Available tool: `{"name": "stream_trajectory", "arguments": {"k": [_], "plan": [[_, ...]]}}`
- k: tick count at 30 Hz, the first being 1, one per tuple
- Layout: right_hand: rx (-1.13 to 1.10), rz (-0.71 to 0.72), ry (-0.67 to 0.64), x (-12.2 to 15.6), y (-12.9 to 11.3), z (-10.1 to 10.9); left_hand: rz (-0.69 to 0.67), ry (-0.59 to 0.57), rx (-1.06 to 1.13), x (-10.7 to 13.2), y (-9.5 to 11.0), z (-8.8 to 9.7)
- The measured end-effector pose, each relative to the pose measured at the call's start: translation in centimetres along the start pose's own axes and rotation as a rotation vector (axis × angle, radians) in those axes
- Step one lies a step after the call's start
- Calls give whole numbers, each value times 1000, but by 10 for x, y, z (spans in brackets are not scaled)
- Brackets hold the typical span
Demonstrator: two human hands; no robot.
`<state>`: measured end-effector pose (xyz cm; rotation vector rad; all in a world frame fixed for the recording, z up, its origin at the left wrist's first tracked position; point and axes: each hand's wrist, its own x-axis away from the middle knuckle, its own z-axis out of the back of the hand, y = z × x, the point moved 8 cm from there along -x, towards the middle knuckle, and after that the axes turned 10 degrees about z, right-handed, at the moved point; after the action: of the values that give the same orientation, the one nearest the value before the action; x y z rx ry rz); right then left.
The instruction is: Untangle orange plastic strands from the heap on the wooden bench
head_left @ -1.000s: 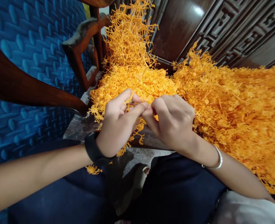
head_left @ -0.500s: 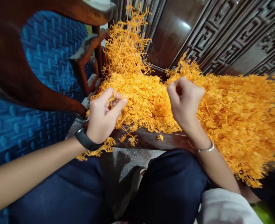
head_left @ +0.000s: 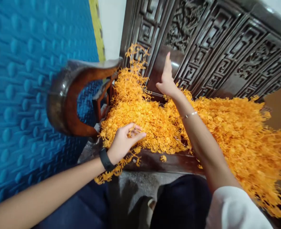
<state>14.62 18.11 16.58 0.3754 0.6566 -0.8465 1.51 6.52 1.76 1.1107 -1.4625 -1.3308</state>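
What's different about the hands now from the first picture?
The right hand came away from the left hand and moved up and forward toward the carved wooden panel, fingers now stretched out. I can't tell if it let anything go. The left hand stayed low by the orange heap.

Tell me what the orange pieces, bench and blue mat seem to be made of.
Orange pieces: probably moulded plastic, fairly matte; thin, springy-looking branches in one uniform colour. Bench: likely dark wood, varnished; carved, with glossy highlights. Blue mat: perhaps foam, low sheen, by its raised bumps; rubber isn't ruled out.
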Motion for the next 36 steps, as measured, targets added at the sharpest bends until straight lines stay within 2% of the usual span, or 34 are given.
{"name": "stream_trajectory", "arguments": {"k": [2, 4, 5, 7, 9, 10, 12, 15, 17, 18, 20, 22, 24, 27, 29, 33, 36], "plan": [[27, -18, 215, 1, -26, 43, 6, -3, -7, -1, 0, 3], [13, 30, 376, 24, -66, 78, 35, -18, -11, -1, 0, 5], [5, 63, 423, 39, -85, 88, 42, -22, -12, -1, 0, 5], [-44, 122, 461, 70, -113, 94, 42, -29, -8, 0, 2, 7], [-142, 213, 494, 97, -128, 86, 55, -45, 9, 2, 2, 8], [-190, 231, 495, 106, -129, 77, 75, -55, 27, 3, 1, 8], [-302, 177, 398, 115, -120, 51, 133, -94, 71, 4, -3, 6], [-551, -119, 105, 122, -93, 0, 196, -180, 119, 5, -7, 1], [-755, -283, -32, 129, -85, -23, 201, -226, 114, 5, -7, -2], [-837, -322, -82, 131, -85, -29, 197, -235, 105, 5, -7, -3], [-921, -310, -154, 133, -90, -32, 190, -236, 89, 3, -8, -3], [-884, -273, -154, 132, -91, -26, 198, -234, 89, 1, -10, -4], [-813, -273, -67, 131, -82, -17, 221, -223, 100, 0, -12, -4], [-707, -319, 74, 133, -55, -11, 253, -190, 132, -2, -14, -2], [-574, -316, 103, 135, -38, -13, 259, -186, 184, -3, -14, -1], [-352, -196, -44, 134, -27, -24, 342, -292, 344, -1, -18, -8], [-368, -137, -18, 128, -39, -13, 401, -370, 400, 1, -19, -15]]}}
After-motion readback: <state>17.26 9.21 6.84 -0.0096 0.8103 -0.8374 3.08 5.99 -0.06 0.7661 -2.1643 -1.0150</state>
